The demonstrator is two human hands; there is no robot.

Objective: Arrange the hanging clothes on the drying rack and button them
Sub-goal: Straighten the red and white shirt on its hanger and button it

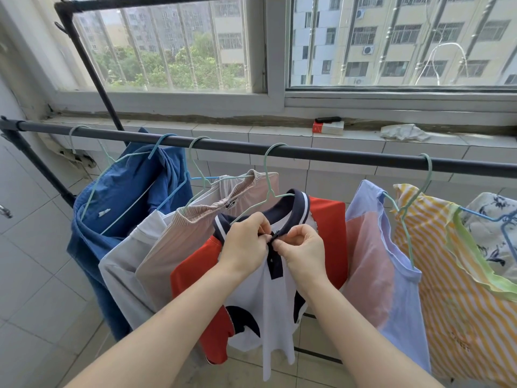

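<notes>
Spanning the view, the drying rack's black rail [307, 152] carries a row of garments on wire hangers: a blue shirt [126, 197] at the left, and a lilac-and-pink top [377, 261] and a yellow striped top [461, 289] at the right. Between them, mid-rail, hangs the red, white and navy polo shirt [275, 303] being buttoned. The left hand [246, 245] and right hand [303, 247] meet just under its collar, each with fingertips curled and pinching one edge of the navy placket [275, 266] at its top. The step in hand looks like fastening the top button, which the fingers hide, so I cannot tell whether it is through. The next move likely calls for easing the button through its hole while the other hand holds the fabric taut, then checking lower down the placket.
</notes>
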